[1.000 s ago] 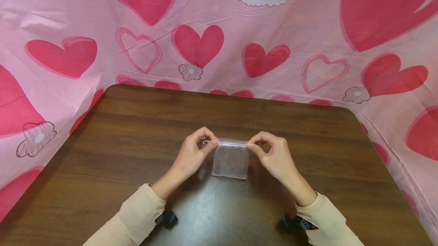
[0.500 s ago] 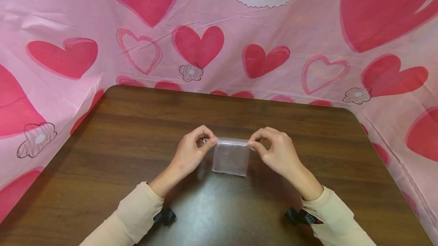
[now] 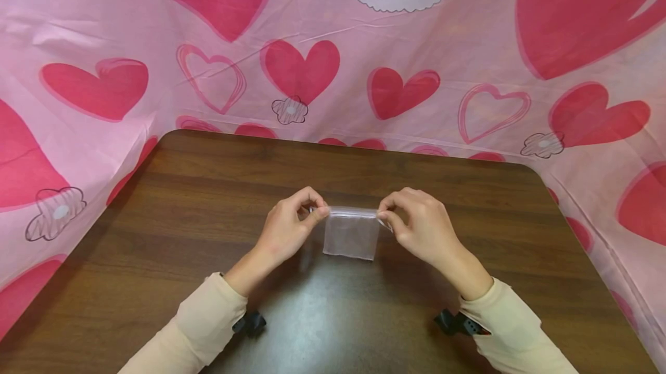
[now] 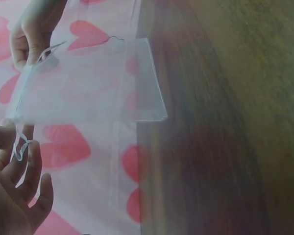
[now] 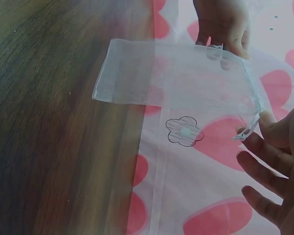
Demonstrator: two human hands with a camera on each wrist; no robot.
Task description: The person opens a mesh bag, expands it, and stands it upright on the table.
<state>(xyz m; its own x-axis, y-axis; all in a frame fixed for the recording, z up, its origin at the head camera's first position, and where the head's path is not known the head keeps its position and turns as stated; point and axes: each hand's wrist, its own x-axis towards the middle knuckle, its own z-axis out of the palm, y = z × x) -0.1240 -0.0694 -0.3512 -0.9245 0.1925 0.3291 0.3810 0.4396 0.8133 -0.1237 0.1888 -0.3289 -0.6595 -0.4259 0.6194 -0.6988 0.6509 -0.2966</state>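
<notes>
A small sheer white drawstring bag (image 3: 351,237) hangs between the two hands, its top edge stretched level and its body see-through. My left hand (image 3: 285,225) pinches the upper left corner between thumb and finger. At the upper right corner, my right hand (image 3: 419,225) pinches in the same way. In the left wrist view a looped white cord (image 4: 22,148) dangles by the left fingers. A knotted cord end (image 5: 244,133) shows beside the right fingers in the right wrist view. Nothing can be made out inside the bag (image 5: 186,76).
Below the hands lies a dark wood-grain table (image 3: 208,189) with rounded far corners. A pink cloth (image 3: 354,21) printed with hearts hangs around its back and sides. Black wrist cameras (image 3: 250,323) sit at both cream sleeves (image 3: 198,316).
Both hands have risen slightly, and the bag's lower edge has moved up with them. The right hand has shifted a little to the right. A white cord now shows below its fingertips.
</notes>
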